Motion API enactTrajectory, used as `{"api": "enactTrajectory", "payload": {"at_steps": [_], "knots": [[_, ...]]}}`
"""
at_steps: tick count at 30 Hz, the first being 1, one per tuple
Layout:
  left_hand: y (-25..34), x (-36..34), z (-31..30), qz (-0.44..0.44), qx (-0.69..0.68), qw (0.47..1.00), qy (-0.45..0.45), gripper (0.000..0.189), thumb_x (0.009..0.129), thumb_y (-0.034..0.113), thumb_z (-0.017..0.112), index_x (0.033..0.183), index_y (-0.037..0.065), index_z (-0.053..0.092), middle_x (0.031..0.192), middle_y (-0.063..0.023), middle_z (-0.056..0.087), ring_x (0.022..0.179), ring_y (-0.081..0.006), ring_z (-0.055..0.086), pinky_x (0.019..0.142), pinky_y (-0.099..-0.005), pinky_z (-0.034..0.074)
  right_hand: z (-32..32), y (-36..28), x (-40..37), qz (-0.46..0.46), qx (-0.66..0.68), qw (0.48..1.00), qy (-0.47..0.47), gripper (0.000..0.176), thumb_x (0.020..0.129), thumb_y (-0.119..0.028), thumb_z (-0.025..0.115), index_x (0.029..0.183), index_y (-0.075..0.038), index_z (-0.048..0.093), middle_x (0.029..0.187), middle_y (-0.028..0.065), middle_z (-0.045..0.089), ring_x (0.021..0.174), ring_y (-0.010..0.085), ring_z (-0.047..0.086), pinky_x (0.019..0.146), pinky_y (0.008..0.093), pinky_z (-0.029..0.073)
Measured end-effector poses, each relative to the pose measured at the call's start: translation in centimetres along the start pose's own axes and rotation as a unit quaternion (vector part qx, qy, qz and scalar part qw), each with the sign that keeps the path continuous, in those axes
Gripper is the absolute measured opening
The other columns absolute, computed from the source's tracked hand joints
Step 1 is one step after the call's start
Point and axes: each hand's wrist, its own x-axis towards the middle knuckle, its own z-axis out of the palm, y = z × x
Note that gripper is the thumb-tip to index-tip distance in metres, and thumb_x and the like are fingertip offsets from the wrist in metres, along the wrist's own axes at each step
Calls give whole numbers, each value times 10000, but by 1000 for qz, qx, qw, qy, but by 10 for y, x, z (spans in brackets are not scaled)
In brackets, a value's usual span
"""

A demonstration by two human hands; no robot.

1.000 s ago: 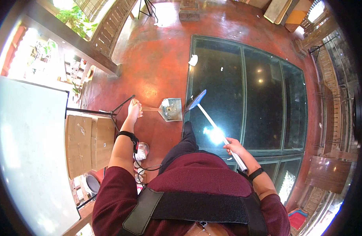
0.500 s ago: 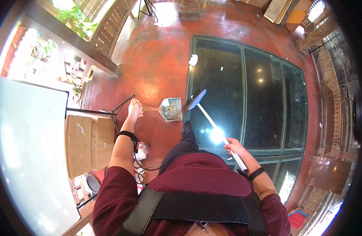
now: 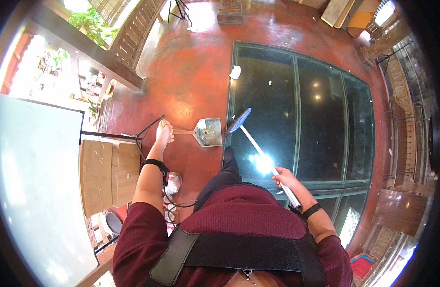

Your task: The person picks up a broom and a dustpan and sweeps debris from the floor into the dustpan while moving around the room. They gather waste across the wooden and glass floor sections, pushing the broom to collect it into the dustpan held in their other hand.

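Observation:
My left hand [image 3: 165, 131] is closed round the handle of a dustpan [image 3: 209, 132], whose metal-looking pan rests on the red floor beside the glass floor panel's edge. Some small dark debris seems to lie in the pan. In my right hand [image 3: 286, 177] is the white pole of a broom [image 3: 240, 120] with a blue head. The broom's bristles point toward the dustpan's open side, a short gap away from it. A crumpled white scrap [image 3: 235, 72] lies at the glass panel's far left corner, and a smaller white bit [image 3: 270, 82] is on the glass.
A framed glass floor panel [image 3: 320, 119] spans the middle and right. At left stand a whiteboard [image 3: 38, 186], cardboard boxes [image 3: 96, 177] and black stand legs [image 3: 150, 126]. A plastic bag [image 3: 173, 183] sits near my left forearm. A wooden post [image 3: 86, 50] is at upper left.
Almost nothing differs. Both hands, the dustpan and the broom keep nearly the same positions.

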Motion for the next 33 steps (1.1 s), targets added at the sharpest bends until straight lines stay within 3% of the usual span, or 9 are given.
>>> {"api": "enactTrajectory", "payload": {"at_steps": [4, 7, 33], "knots": [[-3, 4, -1, 7, 11, 1000, -1, 157, 662, 39, 339, 772, 125, 411, 582, -22, 429, 429, -136, 443, 343, -260, 367, -3, 1, 2, 7, 2, 1000, -17, 498, 712, 18, 531, 1185, -1, 376, 602, 25, 468, 435, 77, 437, 351, 218, 388], [-8, 9, -2, 0, 12, 1000, -8, 109, 725, 65, 360, 783, 146, 405, 616, -17, 425, 402, -129, 418, 328, -274, 366, -2, -1, 1, 12, -7, 1000, -16, 512, 712, 20, 531, 1196, -3, 366, 604, 26, 468, 437, 77, 438, 352, 218, 388], [-31, -36, 19, 32, 123, 990, -64, 96, 721, 52, 369, 757, 133, 406, 643, -5, 412, 435, -102, 405, 337, -242, 333, 8, 11, 2, -3, -23, 1000, -9, 505, 700, 12, 547, 1179, 3, 389, 564, 32, 469, 418, 93, 445, 347, 226, 386]]}}
